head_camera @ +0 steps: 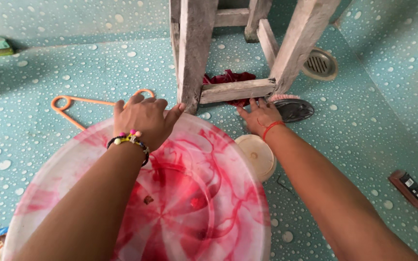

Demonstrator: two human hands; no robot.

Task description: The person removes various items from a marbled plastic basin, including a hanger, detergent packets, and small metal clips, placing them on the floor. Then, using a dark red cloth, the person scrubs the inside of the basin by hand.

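Observation:
My left hand [143,118] rests on the far rim of a large pink-and-white marbled plastic basin [204,193], fingers curled over the edge; a beaded bracelet sits on that wrist. My right hand [259,116], with a red thread at the wrist, reaches toward the lower crossbar of a grey wooden stool [235,90]. A dark red cloth [228,78] lies under the stool, just beyond those fingers. A dark scrub brush with pink bristles [292,108] lies right beside that hand.
The floor is teal with white speckles. An orange hanger [68,104] lies left of the basin. A cream round lid [258,155] sits by the basin's right rim. A floor drain [319,64] is behind the stool, another brush [412,191] at right.

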